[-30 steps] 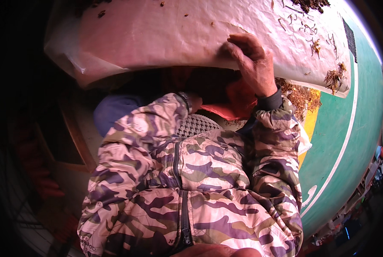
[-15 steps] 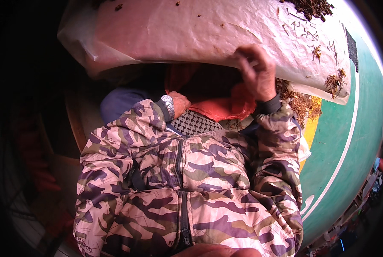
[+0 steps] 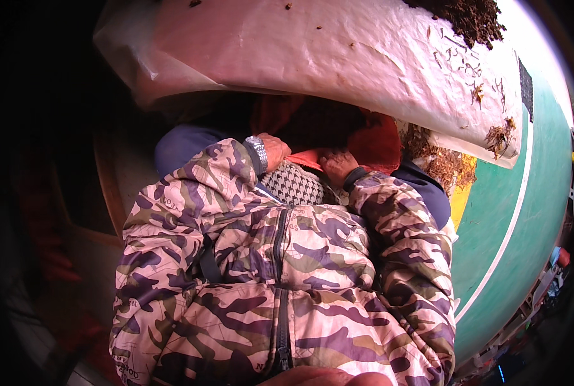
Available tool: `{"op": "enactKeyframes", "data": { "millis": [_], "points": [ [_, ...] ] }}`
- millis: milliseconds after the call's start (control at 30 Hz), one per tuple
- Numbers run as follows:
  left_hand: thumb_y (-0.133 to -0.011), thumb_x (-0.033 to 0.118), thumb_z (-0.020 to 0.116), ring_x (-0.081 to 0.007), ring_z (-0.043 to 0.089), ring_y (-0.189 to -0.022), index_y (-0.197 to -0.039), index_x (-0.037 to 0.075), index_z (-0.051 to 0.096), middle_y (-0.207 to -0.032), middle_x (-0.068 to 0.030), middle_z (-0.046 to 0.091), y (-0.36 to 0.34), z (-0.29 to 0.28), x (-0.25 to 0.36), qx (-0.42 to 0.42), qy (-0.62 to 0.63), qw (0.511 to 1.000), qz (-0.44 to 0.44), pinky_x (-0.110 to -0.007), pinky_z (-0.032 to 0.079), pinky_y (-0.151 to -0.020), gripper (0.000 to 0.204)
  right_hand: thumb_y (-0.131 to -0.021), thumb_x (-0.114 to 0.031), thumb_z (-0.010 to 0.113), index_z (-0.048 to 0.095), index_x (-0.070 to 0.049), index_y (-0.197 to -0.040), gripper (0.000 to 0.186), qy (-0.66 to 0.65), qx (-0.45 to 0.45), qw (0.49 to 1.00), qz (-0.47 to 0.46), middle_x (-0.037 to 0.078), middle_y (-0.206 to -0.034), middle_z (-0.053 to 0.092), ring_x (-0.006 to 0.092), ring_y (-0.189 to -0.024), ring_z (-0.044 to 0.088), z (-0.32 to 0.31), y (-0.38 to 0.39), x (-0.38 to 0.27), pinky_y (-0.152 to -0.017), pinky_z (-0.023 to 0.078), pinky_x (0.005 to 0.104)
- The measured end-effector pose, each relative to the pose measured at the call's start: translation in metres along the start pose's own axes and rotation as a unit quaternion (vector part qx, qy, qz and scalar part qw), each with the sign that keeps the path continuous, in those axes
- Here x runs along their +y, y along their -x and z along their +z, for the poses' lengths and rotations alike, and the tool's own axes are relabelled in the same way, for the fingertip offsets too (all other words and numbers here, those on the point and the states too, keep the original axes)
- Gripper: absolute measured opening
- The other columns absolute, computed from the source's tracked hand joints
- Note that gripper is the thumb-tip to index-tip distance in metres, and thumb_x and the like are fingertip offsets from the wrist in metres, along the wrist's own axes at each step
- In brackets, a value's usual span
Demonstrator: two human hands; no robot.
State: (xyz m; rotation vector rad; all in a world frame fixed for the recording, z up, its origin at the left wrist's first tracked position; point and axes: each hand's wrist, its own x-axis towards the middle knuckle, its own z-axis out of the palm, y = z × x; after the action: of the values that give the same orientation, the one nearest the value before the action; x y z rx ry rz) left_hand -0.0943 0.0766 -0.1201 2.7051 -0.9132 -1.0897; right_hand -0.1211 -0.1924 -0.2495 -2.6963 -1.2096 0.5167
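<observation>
A red bag (image 3: 376, 143) lies under the overhanging table edge, its mouth gaping toward me and its inside dark. With a wristwatch (image 3: 257, 153) at the cuff, my left hand (image 3: 275, 152) is closed on the left end of the bag's near rim. My right hand (image 3: 338, 166) grips the same rim farther right, knuckles up and fingertips hidden. Between the two hands the red rim is pulled fairly straight. Below it shows a black-and-white houndstooth cloth (image 3: 295, 184). What the bag holds is too dark to make out.
Whitish plastic sheeting (image 3: 287, 58) covers the table in front, hanging over its edge. A dark crumbly heap (image 3: 470, 19) sits on it at far right. Brown dried shreds (image 3: 451, 168) lie beside the bag by a yellow strip (image 3: 462, 204). Green floor (image 3: 525, 225) spreads at right.
My right hand has come down from the table edge and taken hold of the bag's rim. My left hand keeps its hold. The view has shifted slightly.
</observation>
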Motion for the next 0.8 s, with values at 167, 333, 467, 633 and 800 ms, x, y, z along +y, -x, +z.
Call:
{"op": "enactKeyframes", "data": {
  "millis": [167, 333, 467, 633, 800],
  "points": [
    [-0.086, 0.034, 0.068, -0.0337, 0.074, -0.098, -0.101, 0.005, 0.077, -0.101, -0.0179, 0.077, -0.021, 0.005, -0.032, -0.097, 0.145, 0.984, -0.030, -0.045, 0.058, -0.084, 0.035, -0.082, -0.020, 0.063, 0.076, -0.009, -0.098, 0.024, -0.130, -0.149, 0.977, 0.083, 0.023, -0.095, 0.074, 0.0429, -0.091, 0.072, -0.014, -0.015, 0.025, -0.080, 0.058, 0.0522],
    [-0.093, 0.034, 0.060, -0.0331, 0.074, -0.097, -0.104, 0.003, 0.076, -0.102, -0.0187, 0.077, -0.049, 0.014, -0.065, 0.080, 0.412, 0.846, -0.329, -0.047, 0.058, -0.084, 0.036, -0.084, -0.019, 0.060, 0.077, -0.009, -0.102, 0.026, -0.140, -0.113, 0.980, 0.089, 0.022, -0.100, 0.076, 0.0425, -0.094, 0.073, -0.033, -0.009, 0.013, -0.083, 0.059, 0.0516],
    [-0.094, 0.033, 0.059, -0.0340, 0.074, -0.095, -0.103, 0.003, 0.076, -0.100, -0.0190, 0.077, -0.078, 0.034, -0.075, 0.291, 0.499, 0.724, -0.377, -0.047, 0.058, -0.083, 0.035, -0.086, -0.019, 0.058, 0.076, -0.010, -0.105, 0.027, -0.103, -0.116, 0.984, 0.088, 0.022, -0.100, 0.076, 0.0417, -0.096, 0.073, -0.043, -0.004, 0.006, -0.085, 0.059, 0.0521],
    [-0.095, 0.031, 0.057, -0.0352, 0.073, -0.093, -0.102, 0.004, 0.076, -0.098, -0.0194, 0.077, -0.087, 0.047, -0.076, 0.392, 0.513, 0.657, -0.389, -0.047, 0.058, -0.082, 0.034, -0.087, -0.019, 0.058, 0.076, -0.010, -0.105, 0.027, -0.103, -0.092, 0.986, 0.094, 0.022, -0.098, 0.076, 0.0408, -0.096, 0.074, -0.047, 0.005, -0.003, -0.084, 0.059, 0.0521],
    [-0.096, 0.030, 0.056, -0.0364, 0.073, -0.091, -0.100, 0.004, 0.076, -0.096, -0.0198, 0.076, -0.092, 0.056, -0.079, 0.430, 0.508, 0.634, -0.393, -0.048, 0.058, -0.081, 0.033, -0.086, -0.018, 0.060, 0.075, -0.010, -0.096, 0.020, -0.069, -0.058, 0.989, 0.115, 0.020, -0.093, 0.076, 0.0400, -0.087, 0.074, -0.055, 0.021, 0.002, -0.079, 0.059, 0.0525]
  ]
}}
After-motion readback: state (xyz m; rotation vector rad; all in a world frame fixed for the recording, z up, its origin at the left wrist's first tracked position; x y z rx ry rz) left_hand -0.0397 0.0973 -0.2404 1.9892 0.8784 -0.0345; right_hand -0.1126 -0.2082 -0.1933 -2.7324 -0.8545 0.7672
